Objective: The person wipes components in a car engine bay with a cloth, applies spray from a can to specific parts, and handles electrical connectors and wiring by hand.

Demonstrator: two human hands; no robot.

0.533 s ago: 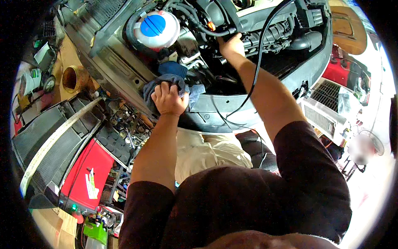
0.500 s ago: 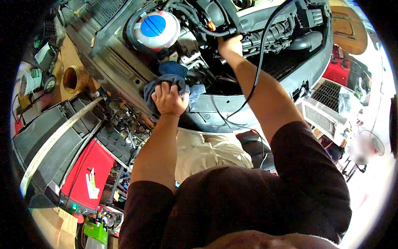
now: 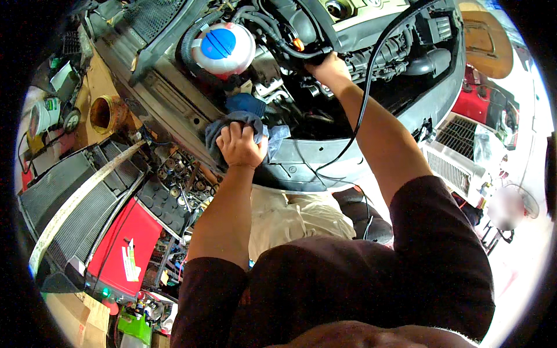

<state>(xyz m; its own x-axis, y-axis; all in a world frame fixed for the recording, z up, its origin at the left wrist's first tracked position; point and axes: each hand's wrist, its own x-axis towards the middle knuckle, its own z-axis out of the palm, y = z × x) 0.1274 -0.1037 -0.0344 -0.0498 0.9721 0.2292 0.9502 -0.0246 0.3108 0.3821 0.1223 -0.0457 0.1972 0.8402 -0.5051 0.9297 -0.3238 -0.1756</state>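
Note:
My left hand [image 3: 239,145] rests on a bunched dark blue cloth [image 3: 218,134] at the front edge of the engine bay, its fingers curled over the fabric. A strip of pale blue plastic [image 3: 278,139] pokes out beside it. Deep among the engine parts, my right hand [image 3: 331,71] reaches under a black hose [image 3: 308,55] near an orange clip [image 3: 299,44]; its fingertips are hidden. Left of that hand sits a white coolant tank [image 3: 243,57] with a blue cap [image 3: 218,44]. A black cable [image 3: 365,95] loops over my right forearm.
The car's front crossmember [image 3: 293,156] runs before me. On the left lie a radiator [image 3: 81,200], a red panel [image 3: 119,246] and several loose metal parts [image 3: 174,180]. A white grille unit [image 3: 449,168] and a red case [image 3: 473,101] stand on the right.
The whole view has shifted slightly, bringing more of the pale engine cover into sight. Both hands stay at about the same places on the car.

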